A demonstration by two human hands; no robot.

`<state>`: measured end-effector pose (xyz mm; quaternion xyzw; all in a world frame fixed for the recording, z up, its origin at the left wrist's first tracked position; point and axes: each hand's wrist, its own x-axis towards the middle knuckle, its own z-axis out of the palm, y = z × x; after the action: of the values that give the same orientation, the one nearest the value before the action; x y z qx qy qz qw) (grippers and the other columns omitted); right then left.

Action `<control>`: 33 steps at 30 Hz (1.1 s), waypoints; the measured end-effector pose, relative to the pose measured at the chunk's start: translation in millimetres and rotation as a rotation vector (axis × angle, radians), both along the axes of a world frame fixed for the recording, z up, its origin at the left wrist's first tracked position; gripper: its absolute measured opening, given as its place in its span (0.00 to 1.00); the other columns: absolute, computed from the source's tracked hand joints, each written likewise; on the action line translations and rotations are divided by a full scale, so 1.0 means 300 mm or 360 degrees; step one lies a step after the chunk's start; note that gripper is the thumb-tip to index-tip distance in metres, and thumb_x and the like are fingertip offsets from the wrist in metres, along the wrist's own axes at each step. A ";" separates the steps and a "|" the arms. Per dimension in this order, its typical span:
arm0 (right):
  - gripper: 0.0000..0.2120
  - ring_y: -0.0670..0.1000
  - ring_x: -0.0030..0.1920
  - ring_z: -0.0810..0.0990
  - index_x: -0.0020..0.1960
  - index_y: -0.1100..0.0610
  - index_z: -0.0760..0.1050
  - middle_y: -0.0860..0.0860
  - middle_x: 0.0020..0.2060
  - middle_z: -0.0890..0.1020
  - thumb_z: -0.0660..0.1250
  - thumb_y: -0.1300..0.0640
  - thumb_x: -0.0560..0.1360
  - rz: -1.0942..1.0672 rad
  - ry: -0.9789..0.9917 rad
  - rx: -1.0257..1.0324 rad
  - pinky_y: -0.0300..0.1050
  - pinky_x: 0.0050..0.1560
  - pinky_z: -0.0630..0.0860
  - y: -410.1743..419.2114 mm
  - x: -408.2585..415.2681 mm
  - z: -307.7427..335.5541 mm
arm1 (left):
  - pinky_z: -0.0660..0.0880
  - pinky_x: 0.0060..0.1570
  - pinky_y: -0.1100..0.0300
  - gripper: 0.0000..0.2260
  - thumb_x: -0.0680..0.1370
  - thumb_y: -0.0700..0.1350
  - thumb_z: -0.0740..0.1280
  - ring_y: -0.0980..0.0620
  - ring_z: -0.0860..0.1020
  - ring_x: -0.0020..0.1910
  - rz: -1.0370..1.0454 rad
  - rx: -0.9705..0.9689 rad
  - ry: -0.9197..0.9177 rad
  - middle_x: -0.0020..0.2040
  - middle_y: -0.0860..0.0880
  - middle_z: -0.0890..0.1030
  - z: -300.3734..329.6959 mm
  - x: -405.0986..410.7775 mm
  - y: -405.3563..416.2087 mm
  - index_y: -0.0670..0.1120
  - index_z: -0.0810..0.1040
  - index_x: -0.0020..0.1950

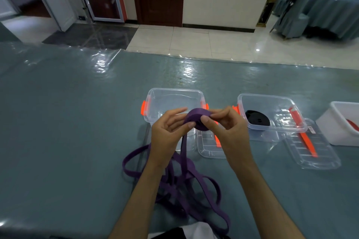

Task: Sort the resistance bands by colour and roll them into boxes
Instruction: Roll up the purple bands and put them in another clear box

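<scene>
Both hands pinch the purple band roll [197, 120] above the empty clear box [174, 103]: your right hand [225, 128] clamps the coil, your left hand [169, 132] feeds. Mid-roll; plenty of loose purple band [186, 186] lies on the desk [68, 122], so wind on with tension.

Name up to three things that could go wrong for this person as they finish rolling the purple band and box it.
1. The loose purple band lies in crossed loops on the table; it may snag or knot as it feeds in.
2. The purple roll is pinched only by fingertips of the left hand and right hand; a slip could let it spring open.
3. The empty clear box sits beside the box with a black roll; a colour mix-up is possible.
</scene>
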<state>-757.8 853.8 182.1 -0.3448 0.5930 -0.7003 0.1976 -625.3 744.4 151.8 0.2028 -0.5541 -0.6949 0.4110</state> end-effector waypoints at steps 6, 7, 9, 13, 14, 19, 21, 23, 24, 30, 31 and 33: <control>0.10 0.58 0.48 0.89 0.54 0.62 0.81 0.59 0.47 0.87 0.76 0.65 0.75 -0.0007 0.0043 0.0065 0.54 0.49 0.86 0.025 -0.009 0.023 | 0.82 0.57 0.60 0.13 0.75 0.34 0.78 0.46 0.87 0.58 -0.0023 -0.0023 0.0064 0.56 0.45 0.88 -0.010 -0.009 0.013 0.45 0.85 0.58; 0.09 0.58 0.48 0.89 0.56 0.63 0.81 0.59 0.47 0.87 0.75 0.66 0.76 -0.0016 0.0000 0.0023 0.53 0.48 0.87 0.022 -0.003 0.022 | 0.81 0.59 0.60 0.16 0.76 0.34 0.77 0.46 0.86 0.60 -0.0084 -0.0021 0.0081 0.59 0.46 0.88 -0.004 -0.010 0.014 0.48 0.86 0.60; 0.08 0.59 0.49 0.89 0.56 0.68 0.80 0.61 0.49 0.87 0.72 0.67 0.78 -0.0028 -0.0143 -0.0057 0.53 0.48 0.87 0.017 0.009 0.014 | 0.80 0.62 0.60 0.20 0.76 0.35 0.77 0.47 0.84 0.65 -0.0188 -0.0012 0.0100 0.63 0.47 0.86 -0.001 -0.011 0.014 0.53 0.85 0.65; 0.09 0.57 0.50 0.89 0.47 0.69 0.77 0.60 0.49 0.87 0.75 0.65 0.75 0.0012 -0.0110 0.0007 0.46 0.49 0.85 0.011 -0.005 0.002 | 0.80 0.65 0.55 0.20 0.79 0.35 0.74 0.46 0.83 0.66 -0.0150 -0.0044 0.0026 0.65 0.48 0.86 -0.011 -0.012 0.005 0.53 0.84 0.68; 0.10 0.55 0.50 0.89 0.43 0.66 0.77 0.58 0.48 0.88 0.77 0.63 0.73 0.0027 -0.0034 0.0048 0.44 0.49 0.84 0.010 -0.010 0.000 | 0.80 0.66 0.54 0.19 0.80 0.35 0.73 0.47 0.83 0.66 -0.0128 -0.0071 -0.0009 0.64 0.48 0.86 -0.015 -0.012 0.001 0.52 0.83 0.68; 0.10 0.56 0.44 0.89 0.46 0.59 0.76 0.55 0.41 0.87 0.74 0.55 0.75 -0.0051 -0.0021 0.0086 0.54 0.42 0.87 0.011 -0.018 -0.017 | 0.80 0.62 0.60 0.16 0.80 0.36 0.74 0.47 0.84 0.64 -0.0185 -0.0122 -0.0041 0.62 0.47 0.86 -0.018 -0.009 -0.006 0.46 0.82 0.67; 0.10 0.56 0.46 0.89 0.54 0.58 0.78 0.55 0.44 0.88 0.74 0.55 0.76 -0.0035 -0.0042 0.0086 0.53 0.42 0.87 0.013 -0.023 -0.018 | 0.80 0.62 0.60 0.16 0.80 0.37 0.74 0.47 0.84 0.64 -0.0182 -0.0122 -0.0031 0.62 0.47 0.86 -0.018 -0.013 -0.002 0.46 0.83 0.67; 0.11 0.57 0.49 0.89 0.58 0.58 0.81 0.55 0.47 0.88 0.73 0.56 0.77 0.0024 -0.0030 0.0118 0.55 0.47 0.87 0.012 -0.023 -0.022 | 0.80 0.62 0.60 0.16 0.80 0.38 0.74 0.47 0.84 0.64 -0.0163 -0.0122 -0.0036 0.62 0.48 0.86 -0.021 -0.012 -0.004 0.47 0.83 0.67; 0.11 0.57 0.50 0.88 0.58 0.58 0.82 0.53 0.48 0.88 0.73 0.56 0.77 0.0051 0.0000 0.0142 0.57 0.50 0.87 0.011 -0.022 -0.025 | 0.80 0.62 0.60 0.16 0.80 0.38 0.74 0.47 0.84 0.64 -0.0161 -0.0122 -0.0041 0.63 0.47 0.86 -0.026 -0.010 -0.007 0.46 0.82 0.68; 0.13 0.55 0.46 0.89 0.54 0.61 0.83 0.48 0.46 0.88 0.78 0.57 0.71 0.0073 0.0199 0.0286 0.54 0.51 0.86 0.022 -0.052 -0.017 | 0.81 0.60 0.58 0.14 0.79 0.37 0.75 0.44 0.85 0.62 -0.0185 -0.0059 -0.0052 0.60 0.44 0.87 -0.045 0.002 -0.005 0.48 0.84 0.64; 0.13 0.56 0.46 0.89 0.55 0.61 0.83 0.50 0.46 0.88 0.78 0.59 0.72 0.0070 0.0174 0.0265 0.54 0.50 0.86 0.025 -0.056 -0.015 | 0.81 0.60 0.58 0.14 0.79 0.38 0.76 0.44 0.85 0.61 -0.0181 -0.0053 -0.0052 0.59 0.44 0.87 -0.042 0.000 -0.002 0.49 0.84 0.63; 0.12 0.57 0.47 0.89 0.57 0.61 0.83 0.54 0.48 0.88 0.77 0.63 0.74 0.0056 0.0053 0.0179 0.52 0.48 0.87 0.027 -0.049 -0.011 | 0.81 0.61 0.57 0.14 0.78 0.40 0.77 0.44 0.85 0.61 -0.0169 -0.0054 -0.0043 0.59 0.44 0.87 -0.030 -0.006 -0.005 0.48 0.84 0.63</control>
<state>-772.5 862.0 178.8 -0.3551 0.6283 -0.6565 0.2192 -627.1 742.9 142.7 0.1755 -0.5813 -0.7035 0.3694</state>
